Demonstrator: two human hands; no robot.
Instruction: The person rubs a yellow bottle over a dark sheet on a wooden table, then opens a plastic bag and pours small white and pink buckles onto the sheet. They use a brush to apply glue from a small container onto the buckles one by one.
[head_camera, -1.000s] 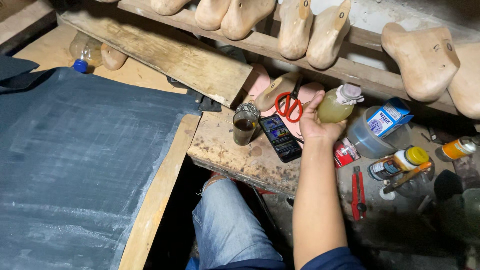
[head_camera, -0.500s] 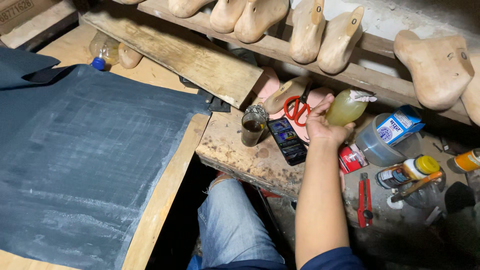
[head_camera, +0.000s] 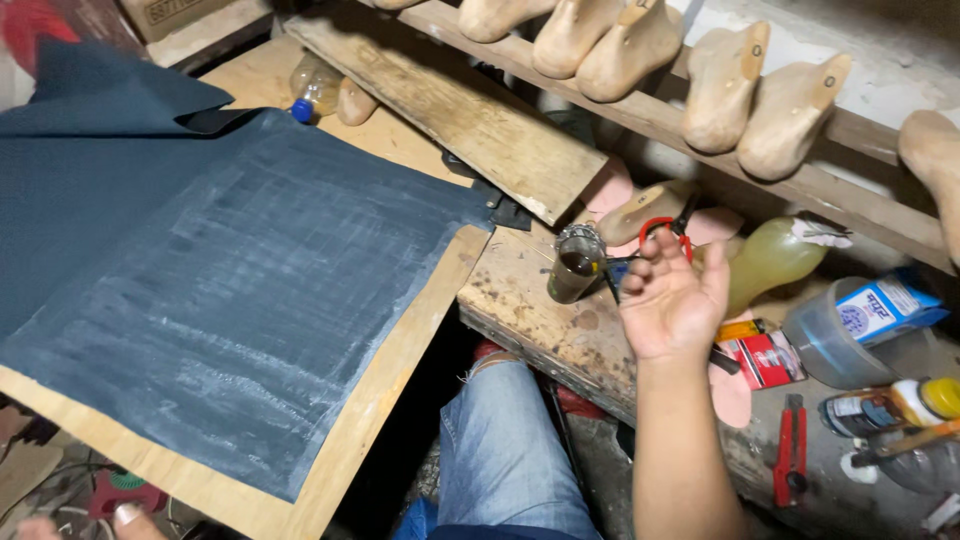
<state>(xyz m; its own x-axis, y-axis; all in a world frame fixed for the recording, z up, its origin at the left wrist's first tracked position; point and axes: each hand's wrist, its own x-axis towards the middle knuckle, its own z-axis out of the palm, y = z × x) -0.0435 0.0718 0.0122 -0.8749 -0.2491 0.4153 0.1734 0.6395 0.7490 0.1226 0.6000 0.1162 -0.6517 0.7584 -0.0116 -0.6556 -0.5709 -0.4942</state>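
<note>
A cluttered workshop corner shows from the head view, with a stained wooden tabletop (head_camera: 540, 320) under a wall rail carrying pale wooden shoe forms (head_camera: 720, 85). The right hand (head_camera: 670, 300) hovers palm up just above the tabletop, fingers loosely spread and grasping nothing. Just past its fingertips lies a plastic bottle of yellow liquid (head_camera: 770, 260), tipped on its side and apart from the hand. Left of the bottle, a small glass jar of dark liquid (head_camera: 575, 265) stands upright, with red-handled scissors (head_camera: 665, 232) between the two. Right of the bottle sit a clear tub (head_camera: 830, 345) with a blue and white carton (head_camera: 890, 305), and nearer the person red pliers (head_camera: 790, 450). Far left of the bottle, a dark blue sheet (head_camera: 220, 290) lies spread on a plywood board (head_camera: 400, 370). Only a fingertip of the left hand (head_camera: 125, 515) shows at the bottom edge; whether it is released or clenched cannot be told.
</note>
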